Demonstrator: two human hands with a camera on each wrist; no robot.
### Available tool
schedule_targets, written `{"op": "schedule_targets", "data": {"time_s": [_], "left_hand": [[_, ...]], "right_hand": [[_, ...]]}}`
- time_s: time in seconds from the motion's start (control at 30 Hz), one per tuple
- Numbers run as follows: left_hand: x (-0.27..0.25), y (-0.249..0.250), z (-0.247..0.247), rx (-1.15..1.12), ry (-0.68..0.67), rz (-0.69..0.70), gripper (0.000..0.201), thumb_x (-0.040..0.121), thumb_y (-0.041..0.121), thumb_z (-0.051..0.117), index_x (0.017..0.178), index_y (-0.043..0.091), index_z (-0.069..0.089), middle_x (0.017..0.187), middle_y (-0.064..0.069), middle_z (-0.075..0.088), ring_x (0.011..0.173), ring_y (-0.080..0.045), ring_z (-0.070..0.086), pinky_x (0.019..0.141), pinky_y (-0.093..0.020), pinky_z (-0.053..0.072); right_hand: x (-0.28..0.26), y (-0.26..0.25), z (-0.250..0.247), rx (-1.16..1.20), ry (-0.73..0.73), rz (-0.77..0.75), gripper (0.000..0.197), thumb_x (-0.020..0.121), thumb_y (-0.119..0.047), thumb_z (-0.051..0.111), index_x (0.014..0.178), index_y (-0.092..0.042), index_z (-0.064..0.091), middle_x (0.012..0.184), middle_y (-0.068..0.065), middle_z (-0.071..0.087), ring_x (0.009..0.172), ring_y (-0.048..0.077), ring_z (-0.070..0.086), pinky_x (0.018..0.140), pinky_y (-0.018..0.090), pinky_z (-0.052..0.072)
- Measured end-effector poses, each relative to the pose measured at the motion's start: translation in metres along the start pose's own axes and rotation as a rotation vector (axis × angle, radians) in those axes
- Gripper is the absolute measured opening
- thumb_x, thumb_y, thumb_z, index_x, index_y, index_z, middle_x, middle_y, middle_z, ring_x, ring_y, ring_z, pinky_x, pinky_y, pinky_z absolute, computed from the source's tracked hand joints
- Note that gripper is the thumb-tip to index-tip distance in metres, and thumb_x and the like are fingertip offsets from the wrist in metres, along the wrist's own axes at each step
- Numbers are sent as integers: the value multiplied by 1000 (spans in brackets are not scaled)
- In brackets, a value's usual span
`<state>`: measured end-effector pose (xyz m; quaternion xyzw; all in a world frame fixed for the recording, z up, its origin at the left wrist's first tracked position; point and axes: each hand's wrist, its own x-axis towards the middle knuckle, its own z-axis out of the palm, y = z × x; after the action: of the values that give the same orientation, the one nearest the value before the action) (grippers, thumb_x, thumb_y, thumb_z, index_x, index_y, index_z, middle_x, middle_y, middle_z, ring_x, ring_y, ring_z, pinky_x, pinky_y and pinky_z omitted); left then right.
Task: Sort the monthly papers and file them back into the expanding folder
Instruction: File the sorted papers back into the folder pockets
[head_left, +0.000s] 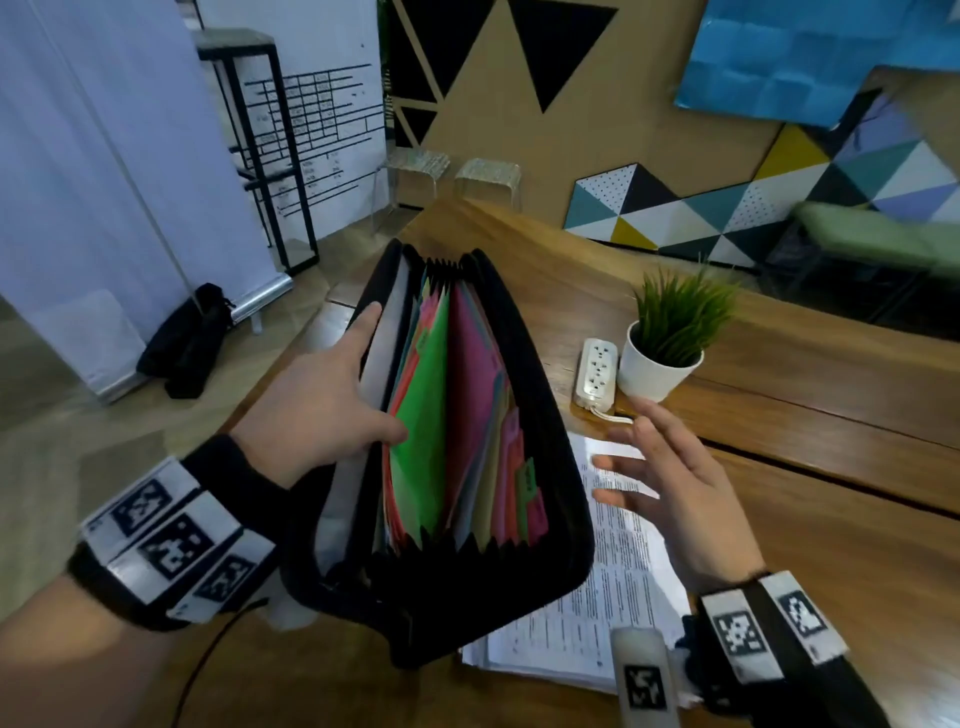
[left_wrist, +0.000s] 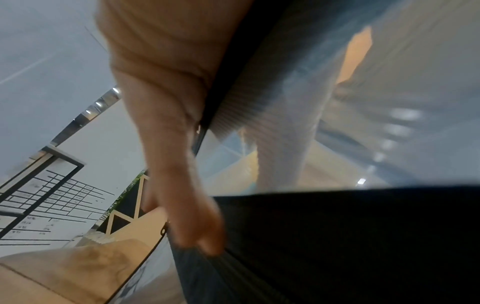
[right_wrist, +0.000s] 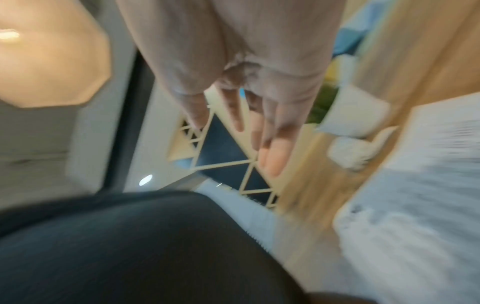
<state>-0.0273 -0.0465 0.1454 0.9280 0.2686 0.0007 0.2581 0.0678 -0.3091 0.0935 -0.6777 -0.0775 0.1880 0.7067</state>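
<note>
Your left hand (head_left: 317, 400) grips the left wall of the expanding folder (head_left: 540, 415): the thumb lies inside against the green divider (head_left: 423, 415), and the fingers reach along the outside of the grey cover. In the left wrist view, the fingers (left_wrist: 197, 232) press flat on that ribbed cover, though the picture is blurred.

The folder stands open on the wooden table (head_left: 810, 519), its mouth up, with the coloured pockets fanned out between the two black walls. It sits at the centre of the head view.

Your right hand (head_left: 675, 499) hovers at 3 o'clock from the folder, just beside its right wall. The fingers are spread and almost straight, and they hold nothing. The right wrist view shows the same straight fingers (right_wrist: 275, 158), also blurred.

Under this hand lies the stack of printed papers (head_left: 613, 582), flat on the table. Its left part is hidden under the folder.

At 1 o'clock from the folder there is a white power strip (head_left: 597, 374), and just beside it, on its right, a small green plant in a white pot (head_left: 657, 371).
</note>
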Motion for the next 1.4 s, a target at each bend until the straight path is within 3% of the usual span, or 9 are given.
{"op": "schedule_targets", "data": {"time_s": [0.1, 0.27, 0.37, 0.57, 0.67, 0.83, 1.07, 1.27, 1.4], "left_hand": [[6, 0, -1, -51, 9, 30, 106, 64, 23, 84, 147, 41, 21, 97, 3, 54, 71, -6, 49, 55, -10, 34], [11, -7, -7, -92, -7, 71, 85, 63, 12, 84, 136, 37, 46, 103, 0, 66, 80, -11, 61, 64, -23, 48], [17, -20, -20, 6, 45, 63, 69, 61, 14, 86, 120, 39, 58, 119, -8, 60, 96, -22, 57, 76, -32, 44], [24, -29, -60, 86, 116, 34, 55, 47, 23, 88, 94, 38, 63, 83, -15, 63, 61, -26, 55, 66, -33, 47], [25, -28, -53, 195, 138, 34, 58, 55, 13, 87, 108, 25, 67, 79, -12, 58, 72, -25, 52, 64, -33, 39], [22, -25, -18, 173, 68, 49, 57, 62, 14, 82, 114, 31, 64, 97, -4, 64, 80, -17, 53, 58, -28, 38], [16, -2, 6, 92, -6, 89, 56, 62, 16, 83, 110, 37, 63, 106, -13, 66, 87, -30, 62, 76, -42, 52], [18, 3, 12, 47, -39, 80, 59, 64, 15, 82, 116, 37, 62, 111, -2, 63, 73, -15, 60, 65, -31, 48], [21, 7, 20, 22, -39, 95, 64, 63, 13, 82, 119, 34, 62, 120, 0, 61, 83, -10, 58, 65, -25, 45]], "right_hand": [[26, 52, -55, -627, 138, 231, 36, 87, -34, 60, 116, -12, 58, 104, 10, 61, 87, 21, 58, 76, 35, 51], [24, 122, -89, -1249, 61, 635, 92, 67, -60, 71, 134, -8, 36, 132, 13, 45, 116, 28, 48, 96, 39, 46], [19, 125, -85, -1107, 96, 618, 87, 71, -41, 77, 135, -7, 30, 130, 14, 48, 113, 28, 52, 92, 36, 48], [18, 122, -88, -952, 229, 552, 36, 83, -15, 65, 108, -13, 39, 102, 9, 59, 79, 22, 59, 72, 36, 55], [18, 122, -96, -987, 273, 518, 22, 87, -15, 54, 108, -12, 47, 95, 7, 58, 75, 21, 59, 66, 34, 54], [15, 122, -104, -998, 346, 413, 35, 88, -13, 49, 123, -9, 50, 125, 14, 49, 92, 28, 52, 77, 33, 43], [4, 115, -121, -913, 436, 299, 11, 89, -13, 52, 81, -7, 57, 78, 10, 60, 66, 21, 51, 61, 30, 41], [-7, 101, -142, -779, 323, 337, 29, 94, -19, 51, 118, -2, 51, 113, 17, 59, 89, 25, 54, 73, 32, 42], [-16, 78, -153, -665, 332, 275, 20, 88, -18, 61, 106, -9, 58, 97, 11, 67, 78, 24, 64, 64, 35, 52]]}}
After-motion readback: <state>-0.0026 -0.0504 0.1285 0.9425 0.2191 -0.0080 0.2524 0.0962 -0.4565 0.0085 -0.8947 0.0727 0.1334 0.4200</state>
